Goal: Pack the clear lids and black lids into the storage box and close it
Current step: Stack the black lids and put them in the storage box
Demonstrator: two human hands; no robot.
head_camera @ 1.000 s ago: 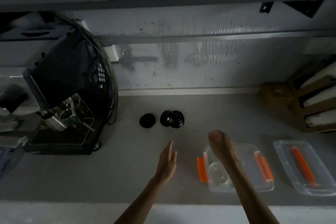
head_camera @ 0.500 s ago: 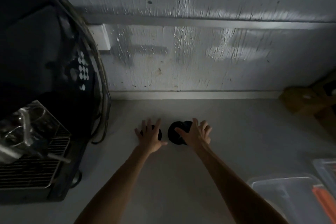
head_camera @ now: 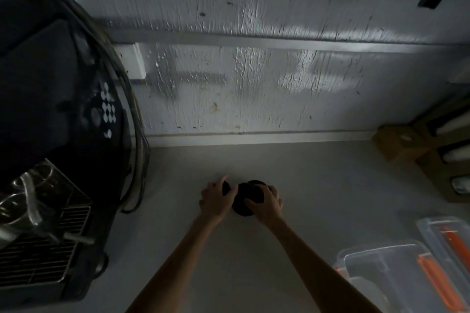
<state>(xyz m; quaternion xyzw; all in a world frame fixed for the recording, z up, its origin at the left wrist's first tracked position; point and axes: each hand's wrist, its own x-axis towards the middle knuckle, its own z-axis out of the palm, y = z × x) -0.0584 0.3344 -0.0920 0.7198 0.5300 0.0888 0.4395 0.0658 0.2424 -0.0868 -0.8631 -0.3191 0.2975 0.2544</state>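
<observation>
Black lids [head_camera: 248,197] sit bunched in a dark pile on the grey counter, near the wall. My left hand [head_camera: 216,201] curls over a black lid at the pile's left side, which it mostly hides. My right hand [head_camera: 265,203] grips the right side of the pile, fingers wrapped over the lids. The clear storage box [head_camera: 381,277] with orange latches stands at the lower right, cut off by the frame edge. Its clear cover [head_camera: 447,234] with an orange strip lies just beyond it. The clear lids cannot be made out in this dim view.
A black coffee machine [head_camera: 56,134] with a metal drip grate fills the left side, a cable hanging by its right edge. Wooden holders [head_camera: 437,155] stand at the right against the wall. The white wall [head_camera: 254,84] rises right behind the lids.
Both hands reached forward from near the box to the black lids, then closed over them and pushed them together. The view has moved closer to the wall.
</observation>
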